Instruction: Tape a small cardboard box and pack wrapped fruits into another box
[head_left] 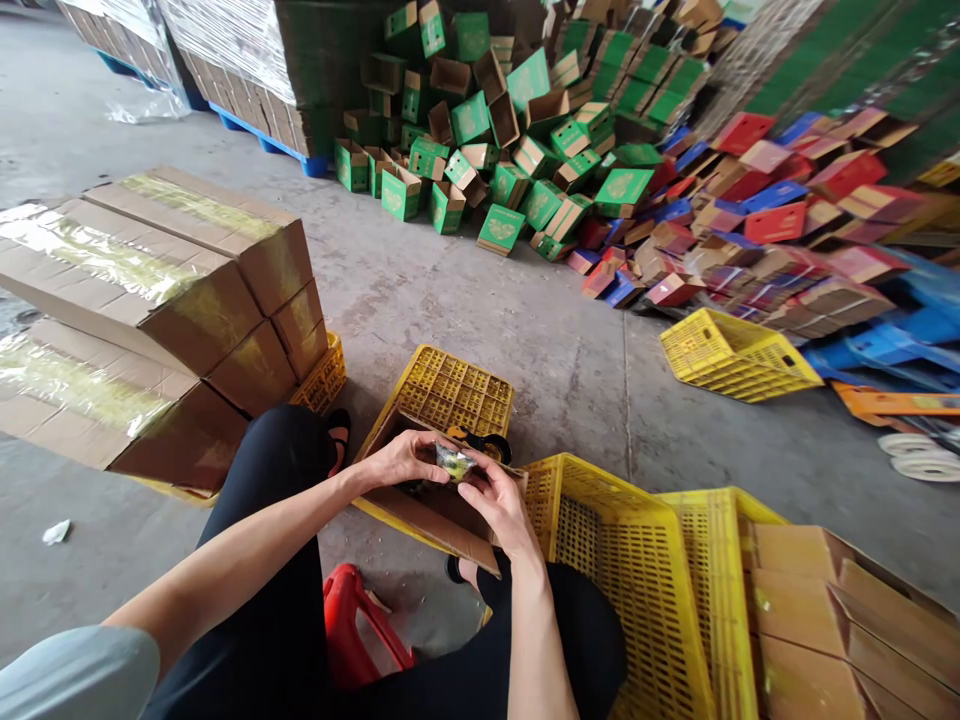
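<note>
My left hand (405,458) and my right hand (501,502) are closed on opposite ends of a small clear-plastic packet (454,462). Its contents look yellow-green and dark; I cannot tell what they are. Directly beneath lies an open cardboard box (420,515) between my knees, its inside mostly hidden by my hands. That box rests on an upturned yellow crate (457,388). Just beyond my fingers, an orange and black tape dispenser (491,444) sits on the crate, partly covered by my right hand.
Taped cartons (225,290) are stacked at my left. Yellow crates (622,540) stand at my right, with more cardboard boxes (806,600) beyond. A red stool (349,620) is below me. Green boxes (502,225) and red and blue boxes (772,225) lie heaped ahead.
</note>
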